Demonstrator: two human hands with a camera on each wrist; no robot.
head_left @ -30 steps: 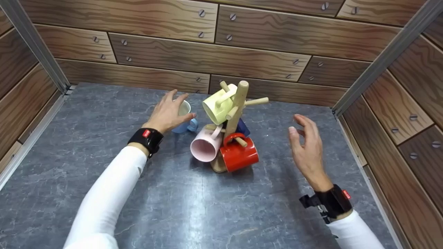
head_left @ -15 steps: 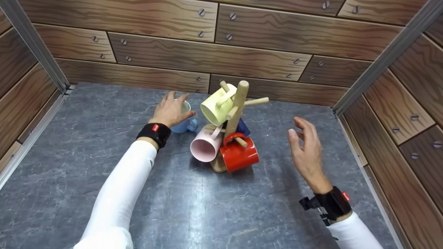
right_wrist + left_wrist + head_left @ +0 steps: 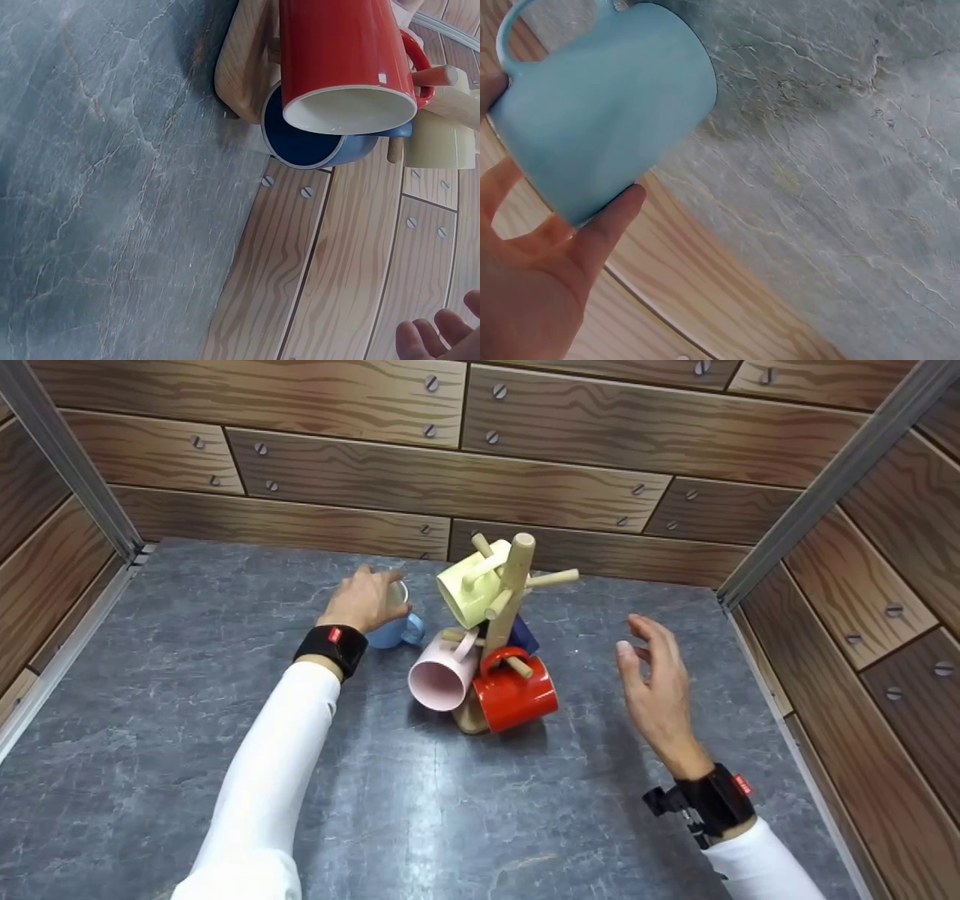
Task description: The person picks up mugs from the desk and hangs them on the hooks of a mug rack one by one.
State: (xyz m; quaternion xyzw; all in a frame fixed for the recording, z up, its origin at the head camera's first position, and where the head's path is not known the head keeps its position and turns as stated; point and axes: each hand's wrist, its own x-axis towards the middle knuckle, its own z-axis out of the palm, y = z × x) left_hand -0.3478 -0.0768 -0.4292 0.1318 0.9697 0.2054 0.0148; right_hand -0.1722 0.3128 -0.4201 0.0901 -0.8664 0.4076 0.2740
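In the head view my left hand (image 3: 361, 600) holds a light-blue mug (image 3: 388, 635) by its rim from above. The left wrist view shows the thumb at the mug's rim near its handle and a fingertip (image 3: 634, 196) against the other side of the mug (image 3: 611, 112). The mug's base looks to be on or close to the table; which one I cannot tell. On the right, my right hand (image 3: 658, 690) hovers with relaxed fingers, touching nothing, apart from the red mug (image 3: 517, 694) on the wooden mug tree (image 3: 517, 566).
The mug tree also bears a yellow mug (image 3: 471, 589), a pink mug (image 3: 441, 675) and a dark-blue mug (image 3: 300, 139) at its back. Bare pegs (image 3: 553, 578) stick out near its top. Wood-patterned walls (image 3: 337, 465) enclose the grey marbled table (image 3: 375, 810).
My left hand has come down onto the light-blue mug, its fingers closing at the rim. The right hand has stayed nearly still, and the mugs on the tree have not moved.
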